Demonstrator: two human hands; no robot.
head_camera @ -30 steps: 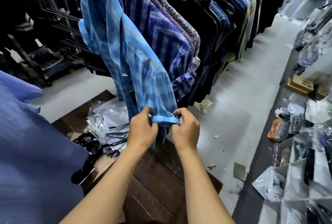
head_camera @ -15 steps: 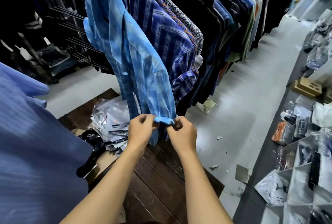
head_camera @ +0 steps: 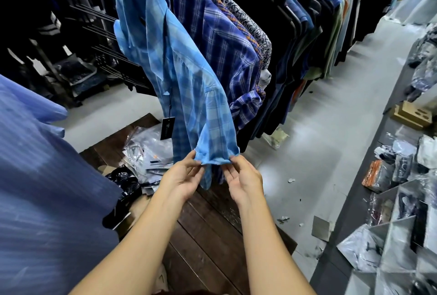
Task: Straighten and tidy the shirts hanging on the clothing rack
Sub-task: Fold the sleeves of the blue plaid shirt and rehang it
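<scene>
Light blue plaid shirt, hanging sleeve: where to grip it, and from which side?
Grip the cuff at its two end corners, coming from below with palms up. The sleeve hangs free off the shirt, so the cuff band is its lowest, firmest edge. Left hand and right hand pinch it that way now.

No lettering can be read.
A black hang tag (head_camera: 167, 128), at 7 o'clock on the light blue plaid shirt (head_camera: 189, 77), bears pale print too small to read; the print on the wrapped packets (head_camera: 399, 172) at 3 o'clock is blurred.
</scene>
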